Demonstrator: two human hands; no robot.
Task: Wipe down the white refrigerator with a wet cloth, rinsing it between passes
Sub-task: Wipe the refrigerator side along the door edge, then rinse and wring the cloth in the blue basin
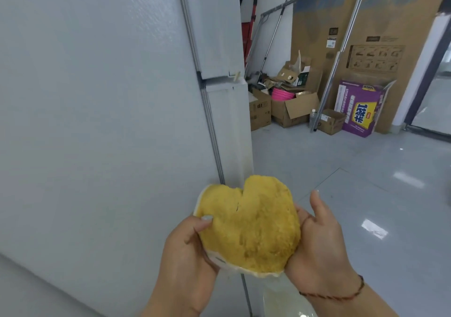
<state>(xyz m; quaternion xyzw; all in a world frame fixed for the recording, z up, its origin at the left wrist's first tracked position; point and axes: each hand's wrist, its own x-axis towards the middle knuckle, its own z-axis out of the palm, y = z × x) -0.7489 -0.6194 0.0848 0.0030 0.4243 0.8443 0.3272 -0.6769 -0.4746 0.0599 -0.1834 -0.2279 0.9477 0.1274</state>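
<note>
The white refrigerator (102, 112) fills the left half of the view, its side panel facing me and its two doors at the right edge. A yellow fluffy cloth (251, 224) with a white backing is held in front of it, near the fridge's front corner. My left hand (188, 255) grips the cloth's left edge with the thumb on top. My right hand (319, 246) holds the cloth's right edge, index finger raised. The cloth is not touching the fridge as far as I can tell.
Grey glossy floor (353, 194) stretches to the right. Cardboard boxes (292, 109), a purple box (361, 109), metal poles (339, 60) and a large flat carton stand against the back wall. A glass door frame (424, 77) is at far right.
</note>
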